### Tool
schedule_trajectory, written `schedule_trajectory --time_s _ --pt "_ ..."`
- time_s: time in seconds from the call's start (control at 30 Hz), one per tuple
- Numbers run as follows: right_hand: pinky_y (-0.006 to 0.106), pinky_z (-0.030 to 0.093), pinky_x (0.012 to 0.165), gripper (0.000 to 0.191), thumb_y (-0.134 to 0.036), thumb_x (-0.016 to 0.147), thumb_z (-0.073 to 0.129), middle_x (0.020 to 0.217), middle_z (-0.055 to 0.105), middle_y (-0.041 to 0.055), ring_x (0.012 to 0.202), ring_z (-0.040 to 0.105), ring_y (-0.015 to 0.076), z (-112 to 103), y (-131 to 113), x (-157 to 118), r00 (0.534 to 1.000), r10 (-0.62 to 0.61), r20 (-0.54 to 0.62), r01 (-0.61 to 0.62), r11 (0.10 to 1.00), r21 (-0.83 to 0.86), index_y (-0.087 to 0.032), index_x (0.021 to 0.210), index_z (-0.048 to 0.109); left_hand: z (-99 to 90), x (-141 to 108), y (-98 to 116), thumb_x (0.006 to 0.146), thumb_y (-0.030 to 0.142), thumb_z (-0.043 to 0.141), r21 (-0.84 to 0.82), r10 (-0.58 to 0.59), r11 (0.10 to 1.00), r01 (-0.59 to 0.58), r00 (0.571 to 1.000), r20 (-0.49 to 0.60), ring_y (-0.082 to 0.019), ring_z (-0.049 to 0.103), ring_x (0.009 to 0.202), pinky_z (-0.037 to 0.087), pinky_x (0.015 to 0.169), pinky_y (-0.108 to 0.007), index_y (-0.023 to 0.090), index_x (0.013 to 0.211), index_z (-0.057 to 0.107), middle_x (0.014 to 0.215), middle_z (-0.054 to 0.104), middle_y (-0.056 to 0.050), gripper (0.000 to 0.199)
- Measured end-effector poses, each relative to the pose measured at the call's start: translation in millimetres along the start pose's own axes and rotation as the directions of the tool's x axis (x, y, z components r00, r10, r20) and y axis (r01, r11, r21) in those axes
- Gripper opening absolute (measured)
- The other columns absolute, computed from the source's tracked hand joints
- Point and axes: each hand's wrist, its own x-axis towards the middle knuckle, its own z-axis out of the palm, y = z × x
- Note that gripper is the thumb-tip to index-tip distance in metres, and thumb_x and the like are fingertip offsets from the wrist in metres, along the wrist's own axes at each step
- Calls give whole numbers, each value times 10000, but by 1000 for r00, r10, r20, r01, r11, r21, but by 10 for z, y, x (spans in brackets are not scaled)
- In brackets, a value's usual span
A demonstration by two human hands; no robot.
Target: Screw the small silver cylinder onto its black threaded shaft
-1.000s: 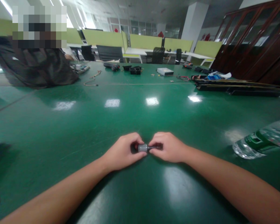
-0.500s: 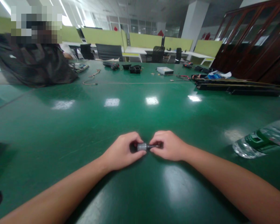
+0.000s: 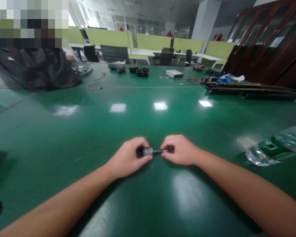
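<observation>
My left hand (image 3: 130, 158) is closed around a short grey metal cylinder (image 3: 148, 151), thumb below and fingers above it. A thin dark rod (image 3: 157, 152) runs from the cylinder's right end, in line with it. My right hand (image 3: 181, 149) pinches the rod's far end between thumb and fingertips, hiding its tip. Both pieces lie level just above or on the green table (image 3: 148, 197); I cannot tell which. Whether rod and cylinder are one part cannot be made out.
A plastic water bottle (image 3: 273, 146) lies on its side at the right. Farther back are a dark bag (image 3: 44, 69), a cable (image 3: 96, 82), black parts (image 3: 141, 71), a white box (image 3: 174, 74) and long black strips (image 3: 251, 90). A blurred-out person is behind the bag.
My hands have moved slightly apart, the right rising a little. More of the rod shows between the cylinder and my right fingertips. The cylinder has shifted slightly left.
</observation>
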Motion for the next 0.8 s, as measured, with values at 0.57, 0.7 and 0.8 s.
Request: schedule_trajectory --time_s 0.57,0.7,0.8 --pt "260 460 721 139 -260 842 742 842 727 50 784 632 153 92 16 27 996 -88 -18 88 996 4 -179 947 784 24 5 0 811 274 731 -35 25 999 -24 999 28 -169 609 772 476 693 -278 195 964 645 883 647 -11 192" --pt "251 469 722 203 -194 797 767 854 715 41 767 627 143 108 29 26 998 -40 -45 40 999 20 -169 997 763 0 14 30 856 347 707 -37 30 999 -28 999 42 -161 606 746 476 687 -271 201 997 672 857 653 -7 205" --pt "243 477 725 231 -128 784 737 859 706 36 762 627 134 84 35 22 999 -28 -27 30 997 66 -157 1012 748 -11 20 37 901 344 652 -33 17 999 -15 999 34 -159 614 745 478 696 -272 202 982 683 846 666 -8 166"
